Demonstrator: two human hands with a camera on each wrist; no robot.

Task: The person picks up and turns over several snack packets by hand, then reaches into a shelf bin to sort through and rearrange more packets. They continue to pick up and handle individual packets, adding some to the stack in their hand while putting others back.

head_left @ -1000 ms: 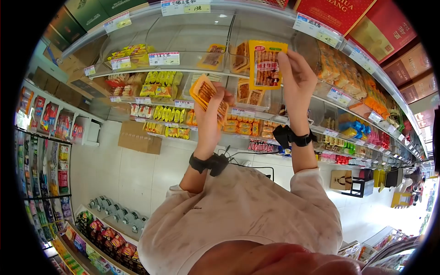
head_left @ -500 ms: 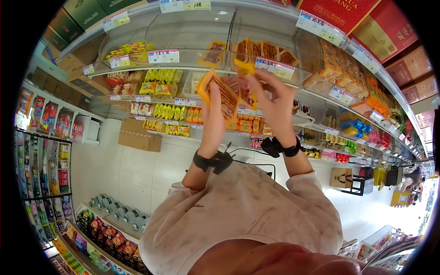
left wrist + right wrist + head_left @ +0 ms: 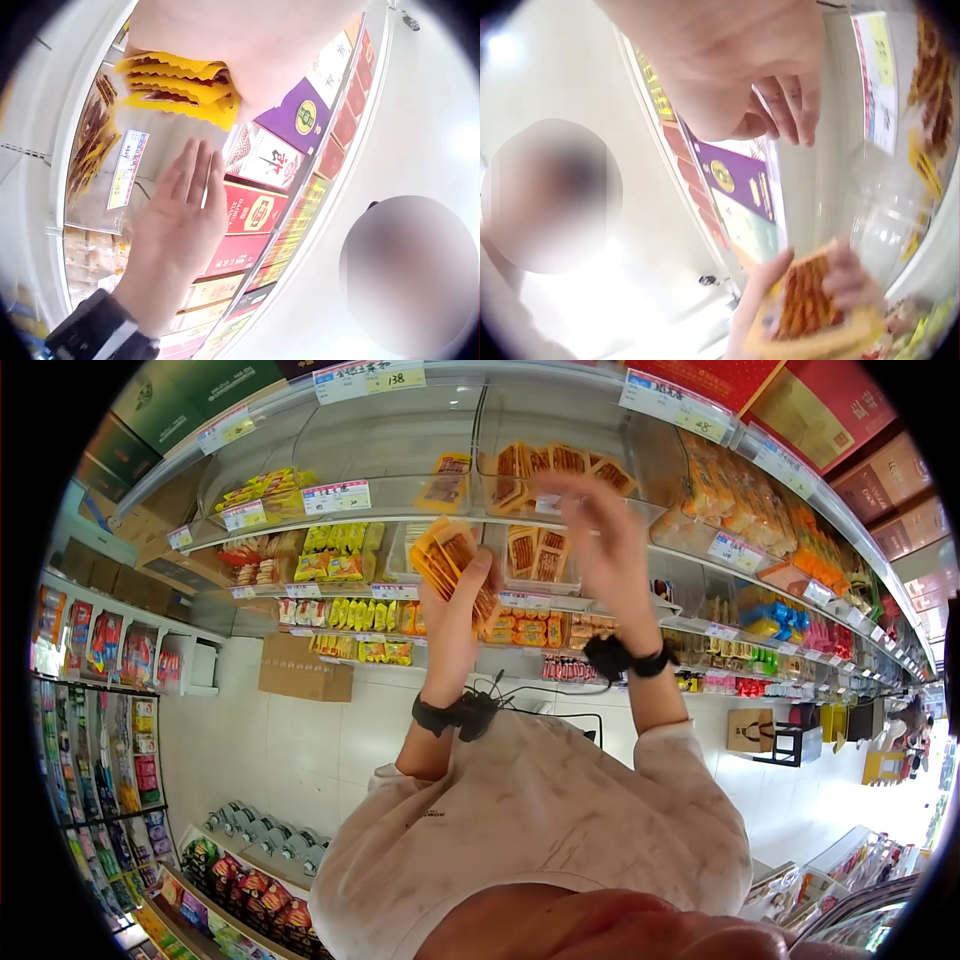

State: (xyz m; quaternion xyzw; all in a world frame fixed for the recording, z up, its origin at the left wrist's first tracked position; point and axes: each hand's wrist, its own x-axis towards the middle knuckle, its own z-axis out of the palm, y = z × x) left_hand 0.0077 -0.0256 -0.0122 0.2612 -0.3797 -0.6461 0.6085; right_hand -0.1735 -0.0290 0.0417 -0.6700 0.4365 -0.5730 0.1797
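My left hand (image 3: 455, 620) grips a fanned stack of orange-yellow snack packets (image 3: 445, 560) in front of the shelf. In the left wrist view several yellow packet edges (image 3: 180, 86) overlap in its grasp. The right wrist view shows the front packet (image 3: 806, 307) with brown strips behind a clear window. My right hand (image 3: 610, 550), blurred, is raised to the right of the stack, its fingers extended and holding nothing. Behind it, similar packets (image 3: 565, 460) lie in a clear shelf bin, and more (image 3: 537, 553) lie in the bin below.
Clear bins hold yellow packets (image 3: 335, 550) at the left and orange packets (image 3: 720, 490) at the right. Price tags (image 3: 336, 497) line the shelf edges. Red gift boxes (image 3: 825, 410) stand on top. A cardboard box (image 3: 305, 667) sits on the floor.
The packet in my right hand a second ago has left it, and that hand has moved away from the left one with fingers extended. My left hand still holds its stack.
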